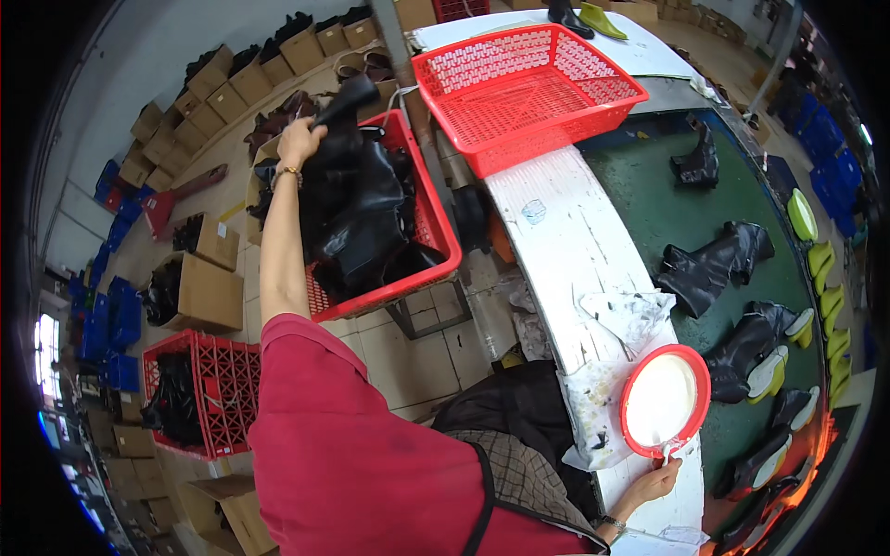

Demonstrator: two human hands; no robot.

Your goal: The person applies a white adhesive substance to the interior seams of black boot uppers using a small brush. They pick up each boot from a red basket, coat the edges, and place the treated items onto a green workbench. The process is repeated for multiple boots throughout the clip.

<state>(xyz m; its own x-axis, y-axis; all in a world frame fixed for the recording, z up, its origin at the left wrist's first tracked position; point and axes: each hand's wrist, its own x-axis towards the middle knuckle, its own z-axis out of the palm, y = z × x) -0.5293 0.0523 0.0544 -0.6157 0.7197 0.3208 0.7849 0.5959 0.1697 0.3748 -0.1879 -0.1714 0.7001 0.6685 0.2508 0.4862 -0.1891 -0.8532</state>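
My left hand (298,146) reaches out to the far left with its fingers closed on a black boot (347,116), over a red plastic basket (443,232) heaped with black leather boots (366,208). Low on the right, my right hand (654,482) pinches the handle of a white-smeared brush (667,452) at the near rim of a red bowl (706,385). White liquid (658,403) fills much of that bowl. It stands on stained plastic sheeting (593,408) on the white ledge. The brush's far end cannot be made out against the liquid.
An empty red basket (556,130) sits on the white ledge (556,204). Beyond lies a green conveyor belt (640,199) carrying black boots (709,264) and several shoes with yellow-green soles. Yellow-green soles (832,301) line its far edge. Cardboard boxes (211,287) and a red crate (222,394) stand left.
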